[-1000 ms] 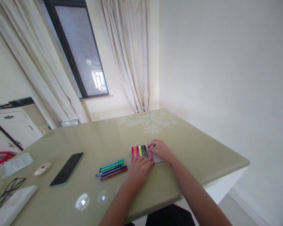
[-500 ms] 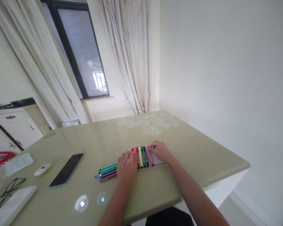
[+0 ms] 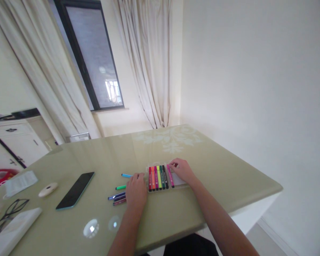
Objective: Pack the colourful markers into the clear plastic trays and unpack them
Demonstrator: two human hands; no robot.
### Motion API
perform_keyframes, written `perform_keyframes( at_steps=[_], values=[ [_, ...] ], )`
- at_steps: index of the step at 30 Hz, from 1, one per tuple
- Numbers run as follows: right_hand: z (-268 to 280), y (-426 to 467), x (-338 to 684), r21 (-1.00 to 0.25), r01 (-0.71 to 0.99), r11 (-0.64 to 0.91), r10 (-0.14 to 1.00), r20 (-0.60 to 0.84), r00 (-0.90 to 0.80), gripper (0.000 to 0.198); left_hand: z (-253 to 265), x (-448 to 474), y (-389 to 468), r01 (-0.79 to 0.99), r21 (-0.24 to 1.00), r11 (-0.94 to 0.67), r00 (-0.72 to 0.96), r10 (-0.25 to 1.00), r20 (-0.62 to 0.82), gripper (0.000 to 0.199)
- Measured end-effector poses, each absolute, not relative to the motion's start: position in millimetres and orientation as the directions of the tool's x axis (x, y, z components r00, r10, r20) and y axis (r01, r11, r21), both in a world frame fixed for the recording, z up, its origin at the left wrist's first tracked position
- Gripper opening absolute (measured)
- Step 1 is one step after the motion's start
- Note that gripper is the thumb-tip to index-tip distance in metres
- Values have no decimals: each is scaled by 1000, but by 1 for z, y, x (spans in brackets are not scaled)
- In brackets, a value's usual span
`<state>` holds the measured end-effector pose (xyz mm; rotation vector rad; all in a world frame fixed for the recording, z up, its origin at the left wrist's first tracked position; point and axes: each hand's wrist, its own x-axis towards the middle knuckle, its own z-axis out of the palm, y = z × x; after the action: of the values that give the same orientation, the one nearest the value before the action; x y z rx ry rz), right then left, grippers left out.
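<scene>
A clear plastic marker case (image 3: 179, 186) lies unfolded on the table. Its left side holds a row of several markers (image 3: 158, 177) in red, orange, magenta, yellow, green and black. Over the right side, my right hand (image 3: 183, 170) pinches the top end of a pink marker (image 3: 171, 176), which lies slightly slanted there. My left hand (image 3: 137, 189) is just left of the case, fingers bent down around the right end of a light blue marker (image 3: 126, 175). Beside and partly beneath that hand lie a green marker (image 3: 121, 187) and several dark markers (image 3: 117, 196), their right ends hidden.
Left on the table are a phone (image 3: 76, 191), a white oval object (image 3: 48, 190), a face mask (image 3: 21, 183), glasses (image 3: 9, 213) and a white slab-like box (image 3: 16, 231). A wall (image 3: 256, 89) runs along the table's right side; a curtain (image 3: 152, 64) hangs behind.
My left hand has shifted left, uncovering the red and orange markers in the case. The light blue marker has turned and moved away from the green one. My right hand stays at the pink marker.
</scene>
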<state>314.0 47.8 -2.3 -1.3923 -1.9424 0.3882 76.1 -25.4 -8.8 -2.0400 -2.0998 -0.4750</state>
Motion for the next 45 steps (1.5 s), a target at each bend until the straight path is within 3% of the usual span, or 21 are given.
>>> perform_keyframes(
  at_steps=[13,20,23,26,30,35,41,45],
  values=[
    [-4,48,314,-597,699,394,901,401,-166,13,-15,68,-24,984,160,-75,14,935,354,40],
    [-4,47,313,-605,687,403,899,403,-172,14,-5,66,-18,948,296,-121,-51,857,513,29],
    [0,45,312,-619,670,410,896,412,-168,15,-1,71,-21,805,469,-362,-101,696,711,27],
    [7,40,310,-693,553,463,878,446,-175,18,-1,82,-29,571,610,-549,-165,652,740,26],
    [18,31,304,-797,293,528,843,451,-294,38,-4,99,-35,264,815,-516,-197,799,569,29],
    [18,26,296,-885,106,454,817,366,-446,31,-3,107,-31,70,898,-435,-161,883,440,31],
    [14,26,294,-931,38,364,828,305,-470,33,-8,109,-29,200,887,-416,-160,879,448,35],
    [16,30,299,-961,-39,273,889,268,-372,41,-13,113,-33,500,738,-453,77,872,483,38]
  ],
)
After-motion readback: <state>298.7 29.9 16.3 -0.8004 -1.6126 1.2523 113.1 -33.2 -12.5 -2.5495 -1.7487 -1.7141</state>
